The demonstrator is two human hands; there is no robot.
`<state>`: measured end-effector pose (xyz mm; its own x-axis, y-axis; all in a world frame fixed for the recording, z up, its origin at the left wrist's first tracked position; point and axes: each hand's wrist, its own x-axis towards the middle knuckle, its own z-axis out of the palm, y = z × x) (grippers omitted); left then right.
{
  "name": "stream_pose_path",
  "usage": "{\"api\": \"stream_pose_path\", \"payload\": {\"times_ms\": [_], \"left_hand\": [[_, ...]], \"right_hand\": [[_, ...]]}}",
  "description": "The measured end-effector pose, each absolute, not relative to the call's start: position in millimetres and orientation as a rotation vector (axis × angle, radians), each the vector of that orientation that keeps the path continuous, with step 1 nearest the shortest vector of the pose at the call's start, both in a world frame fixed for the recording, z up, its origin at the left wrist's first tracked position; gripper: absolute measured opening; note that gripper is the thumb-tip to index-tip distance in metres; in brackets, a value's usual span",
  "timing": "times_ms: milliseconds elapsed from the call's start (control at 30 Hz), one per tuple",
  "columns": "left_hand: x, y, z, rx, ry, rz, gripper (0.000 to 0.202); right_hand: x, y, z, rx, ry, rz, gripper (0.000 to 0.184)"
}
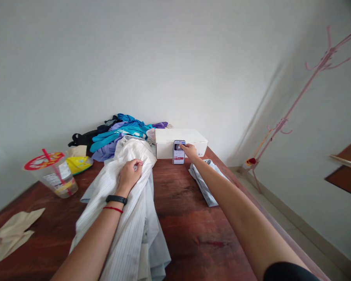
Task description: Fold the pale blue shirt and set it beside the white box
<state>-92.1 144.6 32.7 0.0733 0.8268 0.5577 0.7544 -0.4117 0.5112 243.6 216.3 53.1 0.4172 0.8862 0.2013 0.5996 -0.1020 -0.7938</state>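
Observation:
A white striped shirt (134,210) lies spread along the dark wooden table (190,234). My left hand (130,172) rests on its upper part with the fingers curled into the cloth. My right hand (189,150) reaches far forward, its fingertips touching the screen of a phone (178,153) that stands propped against a white box (166,142) at the back of the table. A folded pale garment (206,183) lies under my right forearm.
A heap of blue, purple and black clothes (117,134) sits against the wall. A plastic cup with a red lid and straw (54,173), a yellow bag (77,164) and beige cloths (13,232) are on the left. A pink coat stand (298,97) stands at the right.

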Motion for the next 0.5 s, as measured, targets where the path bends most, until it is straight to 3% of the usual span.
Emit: {"api": "stream_pose_path", "payload": {"times_ms": [500], "left_hand": [[-92.3,144.5,32.9,2.239,1.663,1.265,0.021]], "right_hand": [[243.8,213.9,50.2,-1.806,-1.343,0.378,0.039]]}}
